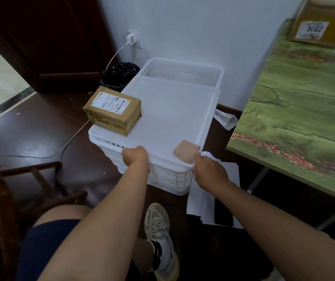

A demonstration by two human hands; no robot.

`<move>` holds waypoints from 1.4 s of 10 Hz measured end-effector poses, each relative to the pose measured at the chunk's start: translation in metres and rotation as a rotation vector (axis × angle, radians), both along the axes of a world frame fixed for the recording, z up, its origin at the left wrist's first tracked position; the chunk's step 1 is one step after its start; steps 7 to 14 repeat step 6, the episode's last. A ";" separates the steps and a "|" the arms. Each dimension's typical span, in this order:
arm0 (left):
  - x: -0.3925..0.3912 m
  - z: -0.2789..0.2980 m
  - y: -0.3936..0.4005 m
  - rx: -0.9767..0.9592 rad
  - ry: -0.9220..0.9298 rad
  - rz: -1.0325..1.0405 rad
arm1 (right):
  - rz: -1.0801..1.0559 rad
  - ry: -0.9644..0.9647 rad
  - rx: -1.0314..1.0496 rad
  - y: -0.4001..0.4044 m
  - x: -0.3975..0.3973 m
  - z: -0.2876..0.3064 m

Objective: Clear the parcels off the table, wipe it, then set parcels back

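A white plastic crate with a flat lid stands on the dark floor in front of me. A brown cardboard parcel with a shipping label lies on the lid's left side. A small brown cloth lies on the lid's near right corner. My left hand grips the crate's near rim. My right hand holds the near right corner, fingers next to the cloth. A second parcel marked 3002 sits at the far end of the green-patterned table on the right.
A second white basket stands behind the crate by the wall. A black-lined bin and a charger cable lie at left. A wooden chair is near left. White papers cover the floor under the table edge.
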State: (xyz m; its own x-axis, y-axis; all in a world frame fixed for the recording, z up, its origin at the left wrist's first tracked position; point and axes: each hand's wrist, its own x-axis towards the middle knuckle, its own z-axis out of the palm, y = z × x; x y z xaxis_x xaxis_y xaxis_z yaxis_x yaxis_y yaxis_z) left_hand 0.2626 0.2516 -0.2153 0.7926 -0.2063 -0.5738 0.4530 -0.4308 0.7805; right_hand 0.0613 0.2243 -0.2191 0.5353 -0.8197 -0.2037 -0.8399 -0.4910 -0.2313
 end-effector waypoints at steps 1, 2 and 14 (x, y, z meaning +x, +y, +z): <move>0.003 -0.001 -0.002 0.007 0.009 -0.084 | -0.024 -0.009 0.024 -0.002 0.000 0.000; 0.001 0.000 -0.001 0.036 -0.072 -0.106 | -0.037 -0.015 0.037 -0.004 0.000 0.000; -0.024 0.026 -0.001 -0.058 0.005 0.010 | -0.058 0.011 0.068 0.014 -0.003 0.020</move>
